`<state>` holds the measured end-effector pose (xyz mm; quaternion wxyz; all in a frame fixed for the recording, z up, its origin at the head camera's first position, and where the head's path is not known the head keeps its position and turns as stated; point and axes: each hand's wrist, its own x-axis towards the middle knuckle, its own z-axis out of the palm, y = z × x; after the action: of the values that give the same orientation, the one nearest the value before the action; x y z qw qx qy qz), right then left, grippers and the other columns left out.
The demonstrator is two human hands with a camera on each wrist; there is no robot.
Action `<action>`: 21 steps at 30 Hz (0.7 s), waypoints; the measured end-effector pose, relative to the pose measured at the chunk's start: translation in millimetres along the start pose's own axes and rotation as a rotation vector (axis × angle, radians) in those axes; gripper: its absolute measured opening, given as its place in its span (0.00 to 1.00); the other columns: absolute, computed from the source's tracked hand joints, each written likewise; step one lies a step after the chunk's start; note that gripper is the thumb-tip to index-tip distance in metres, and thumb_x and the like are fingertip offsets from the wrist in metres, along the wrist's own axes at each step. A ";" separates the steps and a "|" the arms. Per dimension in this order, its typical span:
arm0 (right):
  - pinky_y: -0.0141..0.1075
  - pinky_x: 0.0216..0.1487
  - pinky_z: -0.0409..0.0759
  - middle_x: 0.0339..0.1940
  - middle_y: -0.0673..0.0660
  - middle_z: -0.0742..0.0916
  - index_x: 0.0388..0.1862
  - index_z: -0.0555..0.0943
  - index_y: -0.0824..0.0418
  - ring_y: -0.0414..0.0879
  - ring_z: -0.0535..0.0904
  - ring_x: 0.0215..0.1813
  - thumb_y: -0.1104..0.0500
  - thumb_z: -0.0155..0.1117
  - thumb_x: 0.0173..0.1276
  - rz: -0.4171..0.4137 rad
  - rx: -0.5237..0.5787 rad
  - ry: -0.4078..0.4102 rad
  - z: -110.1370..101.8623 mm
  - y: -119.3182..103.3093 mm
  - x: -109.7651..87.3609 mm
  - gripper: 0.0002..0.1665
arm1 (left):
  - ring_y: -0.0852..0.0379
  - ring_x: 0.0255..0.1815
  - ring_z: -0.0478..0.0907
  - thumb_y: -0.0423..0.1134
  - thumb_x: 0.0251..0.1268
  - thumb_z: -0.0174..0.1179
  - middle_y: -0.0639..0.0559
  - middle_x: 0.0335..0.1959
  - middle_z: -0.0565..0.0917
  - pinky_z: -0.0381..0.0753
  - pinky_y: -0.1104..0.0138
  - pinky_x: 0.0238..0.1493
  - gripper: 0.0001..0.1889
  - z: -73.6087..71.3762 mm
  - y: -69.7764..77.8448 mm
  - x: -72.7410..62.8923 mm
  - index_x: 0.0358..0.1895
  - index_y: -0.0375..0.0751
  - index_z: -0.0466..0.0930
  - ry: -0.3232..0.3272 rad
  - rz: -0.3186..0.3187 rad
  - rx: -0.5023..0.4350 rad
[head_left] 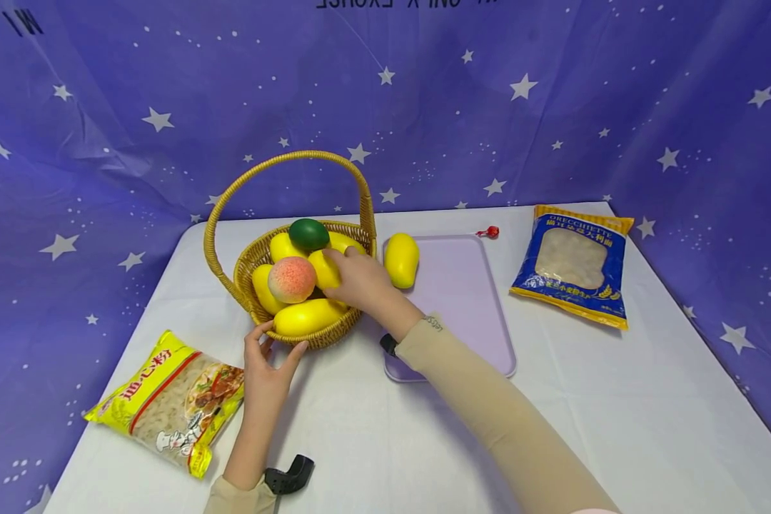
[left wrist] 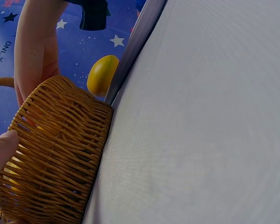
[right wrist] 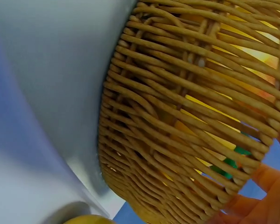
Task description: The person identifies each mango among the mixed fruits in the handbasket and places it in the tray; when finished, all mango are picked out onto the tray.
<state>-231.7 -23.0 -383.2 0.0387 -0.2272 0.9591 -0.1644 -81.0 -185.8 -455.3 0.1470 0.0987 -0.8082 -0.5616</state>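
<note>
The wicker basket [head_left: 343,330] has a tall arched handle and holds several yellow mangoes, a pink peach [head_left: 292,280] and a dark green oval fruit [head_left: 309,234]. Reaching over the basket's right rim, my right hand [head_left: 368,282] grips a yellow mango [head_left: 322,270] between thumb and fingers among the other fruit. My left hand [head_left: 270,365] holds the basket's front rim, its thumb against the weave. The basket wall fills much of the left wrist view, with the left thumb [left wrist: 3,147] at its rim. Through the weave [right wrist: 177,93] in the right wrist view, yellow and green fruit show.
Right of the basket lies a lilac tray [head_left: 456,307], a single mango [head_left: 401,260] at its upper left. A red-wrapped lollipop [head_left: 490,232] is behind the tray, and a blue pasta bag [head_left: 572,264] lies farther right. At front left rests a yellow food bag [head_left: 173,403].
</note>
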 end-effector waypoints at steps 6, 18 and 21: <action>0.44 0.37 0.80 0.56 0.60 0.77 0.74 0.63 0.46 0.52 0.77 0.38 0.41 0.67 0.60 0.005 -0.023 -0.013 4.8 -3.4 2.6 0.44 | 0.36 0.69 0.59 0.44 0.61 0.67 0.40 0.70 0.58 0.61 0.47 0.68 0.35 -0.4 -0.5 0.1 0.67 0.41 0.59 -0.003 -0.012 -0.002; 0.39 0.25 0.77 0.54 0.60 0.78 0.75 0.60 0.43 0.51 0.76 0.34 0.44 0.67 0.61 0.027 -0.089 -0.025 13.0 -7.7 6.2 0.45 | 0.35 0.68 0.60 0.45 0.62 0.67 0.39 0.69 0.59 0.62 0.45 0.67 0.34 -0.2 0.3 0.0 0.66 0.40 0.59 -0.006 -0.013 0.003; 0.39 0.24 0.76 0.52 0.60 0.78 0.75 0.60 0.43 0.51 0.75 0.34 0.46 0.67 0.61 0.024 -0.091 -0.016 13.9 -7.4 6.4 0.44 | 0.35 0.68 0.60 0.45 0.62 0.67 0.39 0.69 0.59 0.62 0.45 0.66 0.34 -0.3 0.2 -0.1 0.66 0.40 0.59 -0.005 -0.014 0.005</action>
<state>-232.2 -36.2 -393.9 0.0380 -0.2184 0.9679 -0.1185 -80.8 -186.0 -455.1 0.1408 0.1033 -0.8094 -0.5607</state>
